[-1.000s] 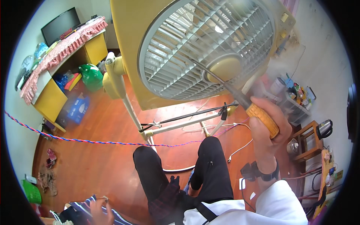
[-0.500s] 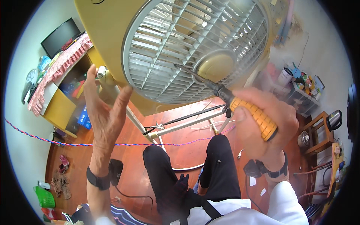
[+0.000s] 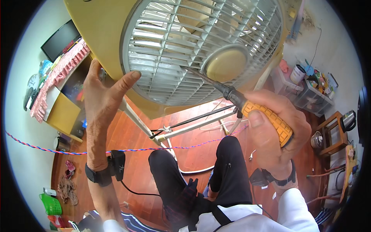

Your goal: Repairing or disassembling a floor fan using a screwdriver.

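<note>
A fan with a cream-yellow square housing and a round grey slatted grille fills the upper middle, tilted on a pale tube stand. In my right hand is a screwdriver, its orange ribbed handle wrapped by my fingers. The thin metal shaft points up and left across the grille, and its tip lies at the slats left of the cream hub. My left hand is at the housing's lower left edge, thumb and fingers spread wide. The thumb overlaps the grille's rim; whether it presses there is unclear.
A twisted red-and-blue cord crosses in front of my left forearm and over my knees. At left stands a desk with a monitor and pink frilled cloth. Clear plastic bins and a wooden stool with a kettle are at right.
My left hand has risen slightly, its thumb shifting to the grille's rim. The fan sits a little further left in view. The screwdriver stays across the grille in my right hand.
</note>
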### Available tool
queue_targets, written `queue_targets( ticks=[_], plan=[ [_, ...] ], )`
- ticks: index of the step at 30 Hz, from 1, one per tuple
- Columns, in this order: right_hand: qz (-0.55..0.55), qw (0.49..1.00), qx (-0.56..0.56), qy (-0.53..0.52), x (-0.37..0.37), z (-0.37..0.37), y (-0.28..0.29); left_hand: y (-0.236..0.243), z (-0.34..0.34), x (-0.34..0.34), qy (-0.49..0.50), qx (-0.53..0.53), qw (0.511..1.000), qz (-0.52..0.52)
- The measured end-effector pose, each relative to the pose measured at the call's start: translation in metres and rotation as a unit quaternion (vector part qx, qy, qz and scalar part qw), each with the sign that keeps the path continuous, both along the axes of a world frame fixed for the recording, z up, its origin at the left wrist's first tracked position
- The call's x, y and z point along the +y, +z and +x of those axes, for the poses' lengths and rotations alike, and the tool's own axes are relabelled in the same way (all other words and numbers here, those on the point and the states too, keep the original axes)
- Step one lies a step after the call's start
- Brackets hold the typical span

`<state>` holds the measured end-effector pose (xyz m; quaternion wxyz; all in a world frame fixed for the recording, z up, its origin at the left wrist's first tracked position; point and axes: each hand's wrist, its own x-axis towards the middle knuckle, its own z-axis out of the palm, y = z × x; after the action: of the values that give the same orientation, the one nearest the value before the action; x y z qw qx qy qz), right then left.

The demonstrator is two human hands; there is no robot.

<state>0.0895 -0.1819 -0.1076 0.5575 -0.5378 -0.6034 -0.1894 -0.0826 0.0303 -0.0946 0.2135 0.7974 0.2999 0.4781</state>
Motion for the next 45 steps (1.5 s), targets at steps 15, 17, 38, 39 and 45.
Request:
queue_targets(
  ticks=[15, 17, 38, 39, 45],
  plan=[
    [-0.036, 0.989, -0.131, -0.051, 0.003, -0.006, -0.011, -0.001, -0.003, 0.004, -0.020, 0.009, 0.998, 0.055],
    [-0.061, 0.984, -0.154, -0.073, -0.009, -0.010, -0.011, -0.005, -0.003, 0.005, -0.022, -0.003, 0.999, 0.046],
    [-0.109, 0.985, 0.134, 0.023, 0.047, -0.033, -0.074, -0.004, 0.003, 0.008, -0.043, -0.024, 0.997, 0.060],
    [-0.107, 0.985, 0.134, 0.021, 0.043, -0.034, -0.072, -0.004, 0.004, 0.008, -0.045, -0.024, 0.997, 0.061],
    [-0.124, 0.967, 0.214, 0.053, 0.018, -0.054, -0.110, -0.005, -0.001, 0.011, -0.027, -0.012, 0.997, 0.076]
  ],
)
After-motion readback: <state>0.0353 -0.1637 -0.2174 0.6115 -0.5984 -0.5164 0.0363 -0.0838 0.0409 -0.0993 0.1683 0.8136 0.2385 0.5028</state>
